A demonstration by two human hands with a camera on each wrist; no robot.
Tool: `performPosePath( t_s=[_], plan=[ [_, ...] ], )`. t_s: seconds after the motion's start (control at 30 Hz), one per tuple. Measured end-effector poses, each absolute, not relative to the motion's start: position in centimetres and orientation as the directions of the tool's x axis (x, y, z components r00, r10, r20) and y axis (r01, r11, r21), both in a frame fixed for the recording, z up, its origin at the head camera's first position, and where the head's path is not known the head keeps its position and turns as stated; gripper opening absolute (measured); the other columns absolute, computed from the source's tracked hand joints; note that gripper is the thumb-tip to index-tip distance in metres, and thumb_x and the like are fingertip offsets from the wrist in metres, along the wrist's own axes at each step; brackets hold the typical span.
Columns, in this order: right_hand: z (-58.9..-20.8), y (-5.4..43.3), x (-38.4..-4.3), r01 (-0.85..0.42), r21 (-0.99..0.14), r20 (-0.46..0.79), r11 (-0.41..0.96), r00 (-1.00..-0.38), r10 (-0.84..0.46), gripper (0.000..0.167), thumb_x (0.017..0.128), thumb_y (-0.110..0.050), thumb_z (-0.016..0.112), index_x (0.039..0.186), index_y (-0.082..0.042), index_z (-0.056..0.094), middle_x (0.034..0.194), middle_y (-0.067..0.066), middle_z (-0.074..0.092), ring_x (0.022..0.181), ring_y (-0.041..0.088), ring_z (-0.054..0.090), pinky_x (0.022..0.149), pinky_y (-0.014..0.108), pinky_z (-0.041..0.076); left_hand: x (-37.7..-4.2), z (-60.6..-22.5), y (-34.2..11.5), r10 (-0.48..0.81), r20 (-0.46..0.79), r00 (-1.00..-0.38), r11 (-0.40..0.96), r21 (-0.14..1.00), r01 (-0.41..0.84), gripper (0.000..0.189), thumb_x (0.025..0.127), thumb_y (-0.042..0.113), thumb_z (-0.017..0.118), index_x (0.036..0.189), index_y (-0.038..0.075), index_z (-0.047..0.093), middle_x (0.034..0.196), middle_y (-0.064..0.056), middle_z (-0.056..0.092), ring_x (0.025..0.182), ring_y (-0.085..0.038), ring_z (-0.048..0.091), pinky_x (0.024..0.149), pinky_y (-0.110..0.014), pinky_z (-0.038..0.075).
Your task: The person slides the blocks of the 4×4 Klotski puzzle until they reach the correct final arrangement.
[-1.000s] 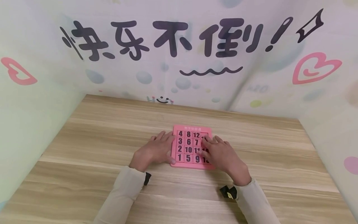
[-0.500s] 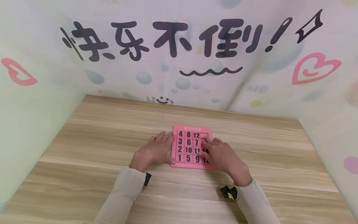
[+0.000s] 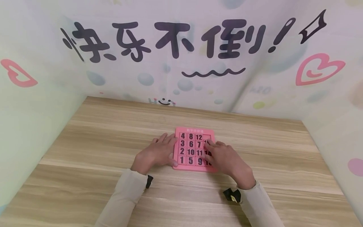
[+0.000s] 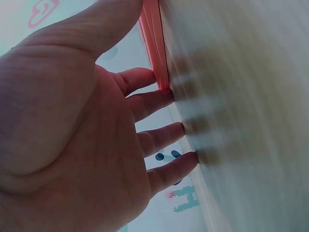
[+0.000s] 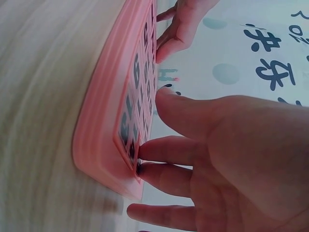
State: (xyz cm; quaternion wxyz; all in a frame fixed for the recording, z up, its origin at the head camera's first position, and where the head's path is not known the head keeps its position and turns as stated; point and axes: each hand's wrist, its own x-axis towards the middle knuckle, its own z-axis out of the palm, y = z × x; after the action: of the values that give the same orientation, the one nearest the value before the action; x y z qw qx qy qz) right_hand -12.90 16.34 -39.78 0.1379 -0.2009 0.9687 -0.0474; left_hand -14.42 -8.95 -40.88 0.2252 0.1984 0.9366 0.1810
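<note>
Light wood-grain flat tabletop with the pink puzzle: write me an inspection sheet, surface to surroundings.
Surface: light wood-grain flat tabletop, hands and puzzle on it.
Job's things: pink, rectangular, plastic-looking number puzzle, lying flat; top-right slot shows no tile.
Clutter: small black items at both cuffs; whether worn or loose, cannot tell.
Hands: left hand touches the puzzle's left edge; right hand has fingertips on the right-hand tile column, partly hiding its numbers.
Cables: nothing seen.
Surroundings: white, fabric-like backdrop with black lettering and pink hearts; beige sleeves in front.
</note>
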Motion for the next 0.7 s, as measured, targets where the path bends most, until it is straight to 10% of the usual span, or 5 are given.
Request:
performPosePath(
  t_s=[0.7],
  plan=[
    [-39.72, 16.25, -12.74, -0.392, -0.131, -0.236, 0.911, -0.88, -0.412, 0.052, 0.101, -0.036, 0.056, 0.145, -0.008, 0.051, 0.153, 0.015, 0.043, 0.129, 0.039, 0.053, 0.102, 0.059, 0.045, -14.44, -40.88, -8.9, 0.449, -0.361, -0.817, 0.859, 0.425, 0.285, 0.097, 0.084, 0.043, 0.076, 0.158, 0.009, 0.022, 0.167, -0.011, 0.01, 0.153, -0.036, 0.003, 0.123, -0.057, 0.011]
  ],
)
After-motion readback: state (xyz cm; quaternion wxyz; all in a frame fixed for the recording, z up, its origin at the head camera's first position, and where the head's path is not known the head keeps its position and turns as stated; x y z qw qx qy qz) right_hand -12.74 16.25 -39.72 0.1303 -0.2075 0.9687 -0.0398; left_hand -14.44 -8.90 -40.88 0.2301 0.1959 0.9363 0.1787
